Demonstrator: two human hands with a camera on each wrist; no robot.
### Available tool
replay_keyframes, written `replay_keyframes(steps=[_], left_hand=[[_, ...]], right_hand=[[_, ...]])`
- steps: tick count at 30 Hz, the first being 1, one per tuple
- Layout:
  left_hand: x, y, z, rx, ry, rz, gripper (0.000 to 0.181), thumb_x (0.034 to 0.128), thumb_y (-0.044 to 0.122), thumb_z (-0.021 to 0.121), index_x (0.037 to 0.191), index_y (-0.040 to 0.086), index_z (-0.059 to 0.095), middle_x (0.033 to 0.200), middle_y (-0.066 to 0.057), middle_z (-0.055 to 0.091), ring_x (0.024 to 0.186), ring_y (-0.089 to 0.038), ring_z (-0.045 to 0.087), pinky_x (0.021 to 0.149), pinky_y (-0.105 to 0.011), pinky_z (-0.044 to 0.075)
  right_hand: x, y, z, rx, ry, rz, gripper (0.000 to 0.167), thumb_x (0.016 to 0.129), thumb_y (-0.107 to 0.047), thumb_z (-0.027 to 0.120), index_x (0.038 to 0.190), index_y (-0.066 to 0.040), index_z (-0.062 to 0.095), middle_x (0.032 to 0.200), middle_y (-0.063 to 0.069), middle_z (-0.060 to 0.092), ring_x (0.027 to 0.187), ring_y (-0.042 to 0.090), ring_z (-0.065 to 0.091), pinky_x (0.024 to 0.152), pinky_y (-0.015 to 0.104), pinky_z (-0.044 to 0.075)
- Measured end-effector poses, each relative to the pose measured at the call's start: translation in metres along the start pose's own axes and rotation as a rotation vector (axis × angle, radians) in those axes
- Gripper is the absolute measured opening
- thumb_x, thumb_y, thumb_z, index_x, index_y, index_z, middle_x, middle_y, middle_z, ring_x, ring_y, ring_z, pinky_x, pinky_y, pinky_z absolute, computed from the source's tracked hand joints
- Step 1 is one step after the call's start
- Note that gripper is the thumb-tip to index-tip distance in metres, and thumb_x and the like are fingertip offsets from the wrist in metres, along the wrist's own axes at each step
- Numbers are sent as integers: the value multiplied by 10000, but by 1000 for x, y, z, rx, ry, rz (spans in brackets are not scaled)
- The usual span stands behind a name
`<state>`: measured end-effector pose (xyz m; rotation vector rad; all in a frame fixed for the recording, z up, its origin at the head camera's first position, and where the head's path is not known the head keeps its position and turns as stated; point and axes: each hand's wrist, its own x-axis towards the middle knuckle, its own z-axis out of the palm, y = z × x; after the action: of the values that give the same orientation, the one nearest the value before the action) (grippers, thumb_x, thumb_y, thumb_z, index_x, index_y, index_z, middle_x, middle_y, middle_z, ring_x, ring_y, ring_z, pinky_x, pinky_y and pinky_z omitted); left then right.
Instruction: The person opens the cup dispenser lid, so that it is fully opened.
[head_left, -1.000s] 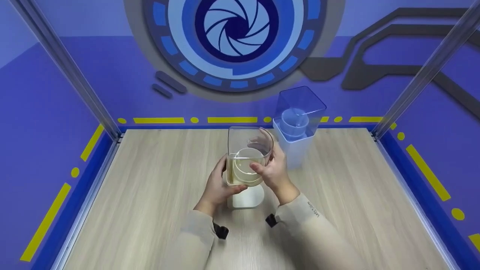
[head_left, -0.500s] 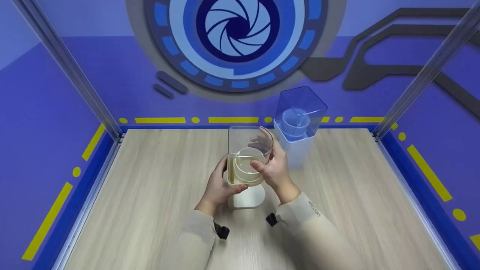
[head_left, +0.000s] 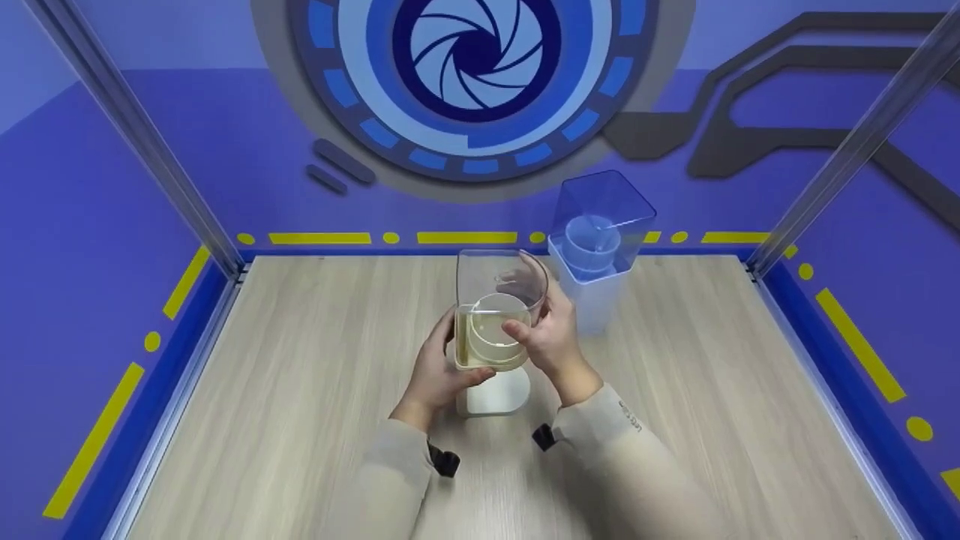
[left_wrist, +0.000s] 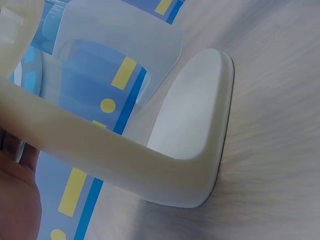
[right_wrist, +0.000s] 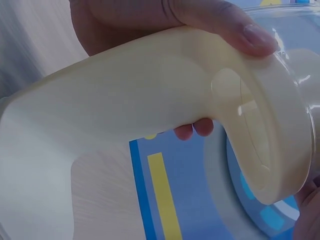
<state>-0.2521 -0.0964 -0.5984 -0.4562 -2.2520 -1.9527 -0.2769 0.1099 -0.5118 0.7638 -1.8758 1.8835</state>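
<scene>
A clear open-topped square-sided container (head_left: pixel 484 274) sits on a cream stand with a flat base (head_left: pixel 495 397) on the table. Inside its lower part shows a round ring. My left hand (head_left: pixel 439 360) grips the stand from the left, just under the container, its thumb along the front edge. In the right wrist view its fingertips (right_wrist: pixel 192 130) come round the cream post (right_wrist: pixel 130 95), beside a collar with a round opening. My right hand (head_left: pixel 555 337) holds the container's right side, thumb in front and fingers behind the clear wall.
Behind and right of my right hand stands a similar dispenser-like item with a translucent blue square top (head_left: pixel 600 199) and pale body (head_left: pixel 600 304). The wood-grain table (head_left: pixel 322 390) is bounded by blue walls (head_left: pixel 187 150) and metal posts (head_left: pixel 135 135).
</scene>
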Motion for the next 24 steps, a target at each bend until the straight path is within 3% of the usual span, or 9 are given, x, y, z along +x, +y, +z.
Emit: replay_keyframes(steps=[5, 9, 12, 16, 20, 24], left_hand=[[1, -2, 0, -12, 9, 13, 1357, 675, 620, 1034, 1722, 21, 414, 1618, -168, 642, 1521, -381, 569, 1328, -662, 388], [1, -1, 1, -13, 9, 0, 1373, 670, 667, 1026, 1722, 28, 418, 1615, -170, 642, 1519, -401, 565, 1326, -674, 379], [-1, 0, 2, 5, 7, -27, 1372, 671, 720, 1008, 1732, 77, 423, 1646, -140, 622, 1544, -404, 546, 1337, -682, 367], [-1, 2, 2, 18, 3, -43, 1375, 674, 746, 998, 1744, 113, 411, 1679, -126, 595, 1582, -401, 521, 1358, -687, 352], [-1, 1, 1, 0, 5, -18, 1388, 673, 731, 1005, 1738, 72, 406, 1654, -154, 614, 1552, -397, 548, 1342, -669, 382], [-1, 0, 1, -2, 10, 9, 1406, 676, 767, 985, 1728, 36, 406, 1636, -157, 631, 1514, -376, 578, 1323, -660, 403]], right_hand=[[3, 0, 0, 15, 1, 4, 1320, 807, -844, 849, 1638, 97, 443, 1305, 423, 713, 1162, 447, 798, 1100, 306, 637], [1, 1, -1, -18, 11, -29, 1321, 815, -862, 826, 1630, 104, 440, 1307, 367, 740, 1177, 348, 813, 1091, 308, 643], [-1, -2, -2, -103, 34, -54, 1337, 785, -913, 806, 1620, 79, 482, 1377, 314, 741, 1235, 209, 772, 1100, 289, 624], [2, -10, -3, -206, 59, -65, 1348, 736, -974, 787, 1611, 22, 542, 1486, 253, 722, 1291, 166, 710, 1118, 264, 581], [5, -13, -6, -160, 55, -75, 1318, 751, -942, 809, 1615, 16, 538, 1403, 270, 752, 1246, 159, 755, 1088, 273, 616], [10, -16, -8, -49, 55, -96, 1322, 784, -884, 836, 1610, 89, 489, 1296, 315, 750, 1183, 190, 799, 1062, 318, 658]])
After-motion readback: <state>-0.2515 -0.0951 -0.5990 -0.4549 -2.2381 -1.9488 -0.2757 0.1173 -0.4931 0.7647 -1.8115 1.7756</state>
